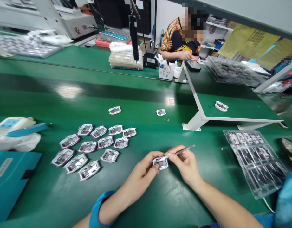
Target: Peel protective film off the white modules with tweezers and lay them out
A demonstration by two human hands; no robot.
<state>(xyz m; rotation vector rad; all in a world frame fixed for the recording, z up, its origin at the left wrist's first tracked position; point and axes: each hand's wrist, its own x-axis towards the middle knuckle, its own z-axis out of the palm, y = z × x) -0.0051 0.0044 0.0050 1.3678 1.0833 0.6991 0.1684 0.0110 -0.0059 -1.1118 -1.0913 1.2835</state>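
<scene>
The left hand (pixel 142 169) clamps a module (pixel 161 163), the right hand (pixel 185 164) clamps tweezers (pixel 185 150) to it; more modules (pixel 105 142) lie at the worktop's (pixel 65 107) left, a full tray (pixel 255 161) at its right.

Bright, even overhead light fills the scene. Pale glare patches (pixel 68 91) mark the glossy green desk (pixel 93 109), strongest far of center and left. Soft, faint shadows lie beneath the left hand (pixel 144 167) and right hand (pixel 186 166). Wide-angle distortion bows the desk edges toward the picture margins. Focus is fairly sharp, near and far, throughout.
</scene>
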